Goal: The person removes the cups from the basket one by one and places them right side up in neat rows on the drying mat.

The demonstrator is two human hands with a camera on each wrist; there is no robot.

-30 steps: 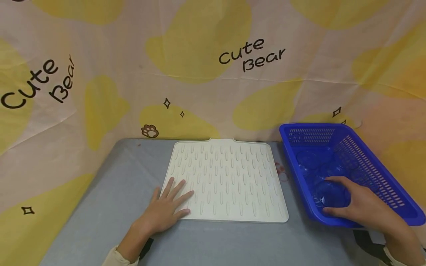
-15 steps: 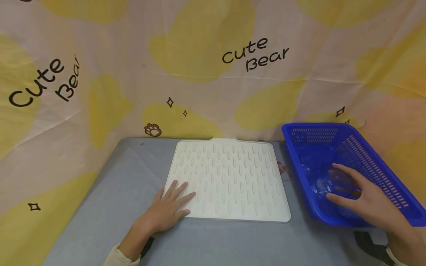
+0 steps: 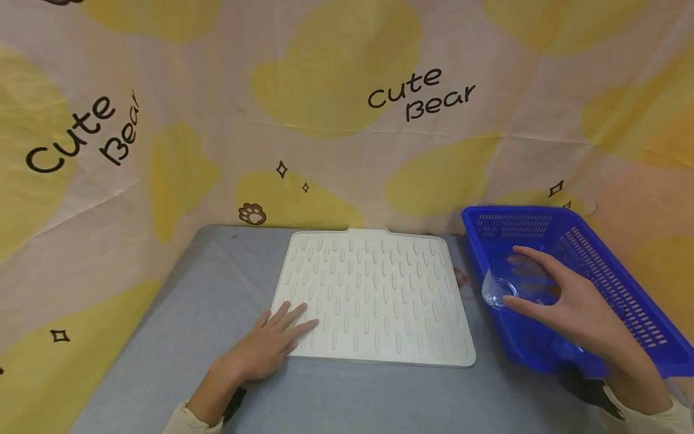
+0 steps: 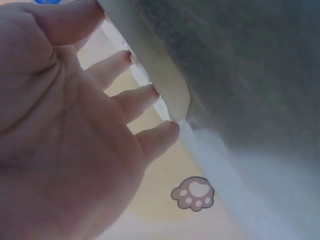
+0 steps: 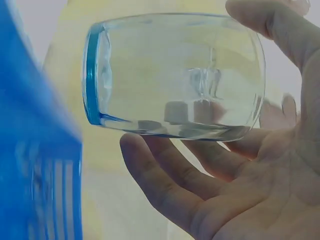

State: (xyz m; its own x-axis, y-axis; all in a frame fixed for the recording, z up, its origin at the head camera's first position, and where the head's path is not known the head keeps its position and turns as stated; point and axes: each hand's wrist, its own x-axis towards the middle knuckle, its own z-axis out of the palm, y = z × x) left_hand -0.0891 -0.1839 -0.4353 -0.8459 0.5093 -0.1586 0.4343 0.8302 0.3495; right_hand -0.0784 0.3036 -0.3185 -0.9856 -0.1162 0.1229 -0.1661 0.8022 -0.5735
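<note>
A clear drinking glass (image 3: pixel 494 294) with rounded sides is held in my right hand (image 3: pixel 582 310), thumb on one side and fingers on the other. In the head view it overlaps the left side of the blue plastic basket (image 3: pixel 520 352). The right wrist view shows the glass (image 5: pixel 170 75) lying sideways across the picture, its thick base turned away from the palm. My left hand (image 3: pixel 262 349) rests with spread fingers on the lower left corner of a white ridged mat (image 3: pixel 390 295). In the left wrist view, the fingertips (image 4: pixel 165 132) meet the mat's edge.
Other clear glassware (image 3: pixel 566 349) lies in the basket, partly hidden by my right arm. The basket stands right of the mat on a grey-covered table (image 3: pixel 173 319). A printed cloth (image 3: pixel 336 150) with yellow patches hangs directly behind the table.
My right hand has raised the glass from inside the basket and brought it left, over the basket's left rim. The left hand stays on the mat. The head view has shifted slightly.
</note>
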